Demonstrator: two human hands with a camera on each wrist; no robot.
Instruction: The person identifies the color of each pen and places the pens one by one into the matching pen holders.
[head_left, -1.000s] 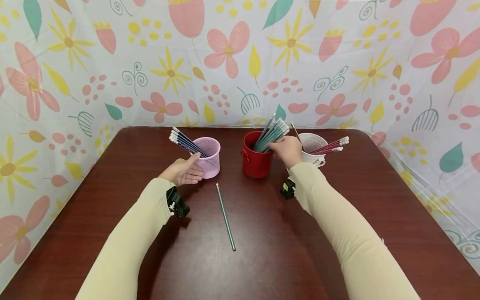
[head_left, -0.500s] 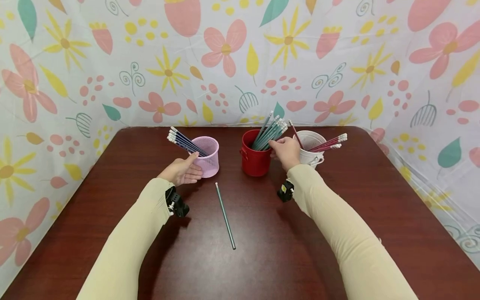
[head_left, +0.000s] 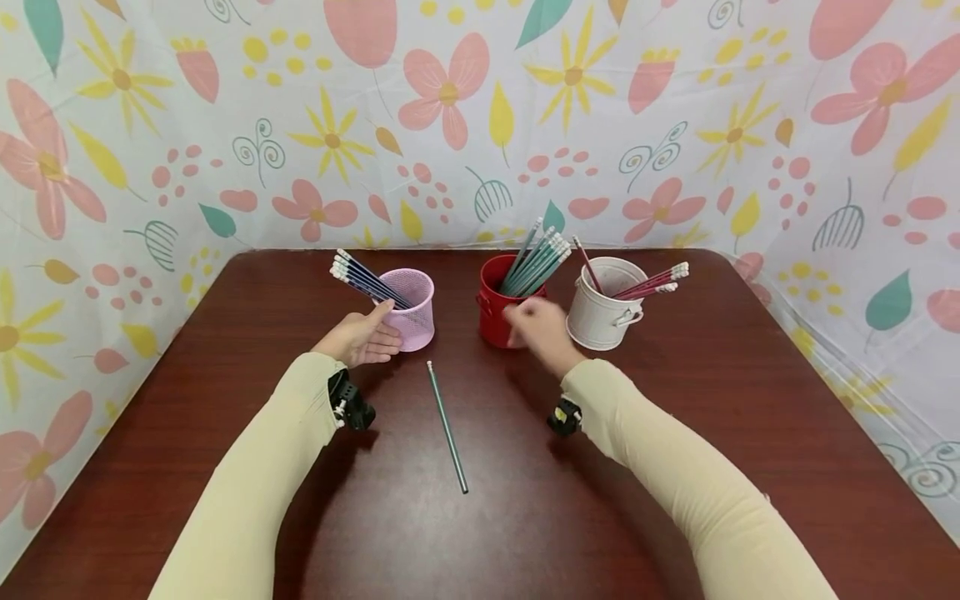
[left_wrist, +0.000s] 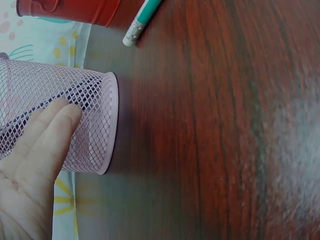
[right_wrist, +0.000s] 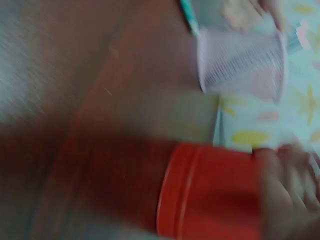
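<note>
My left hand (head_left: 360, 337) touches the left side of a pink mesh pencil cup (head_left: 416, 321), thumb at the rim. Its fingers lie fairly straight along the mesh in the left wrist view. Dark blue pencils (head_left: 367, 277) lean left out of that cup. My right hand (head_left: 542, 333), blurred, is in front of the right side of a red bucket (head_left: 493, 315), fingers loosely bent with nothing visible in them. Teal pencils (head_left: 538, 268) stand in the red bucket, eraser ends up. One teal pencil (head_left: 447, 427) lies on the table between my forearms.
A white bucket (head_left: 596, 323) stands right of the red one, with dark red pencils (head_left: 649, 285) leaning out to the right and one tilted left. The brown table (head_left: 697, 400) ends at a flower-patterned cloth (head_left: 450, 192) behind.
My right hand has come away from the teal pencils at the red bucket's rim, moving down and left toward me. My left hand stays at the pink cup.
</note>
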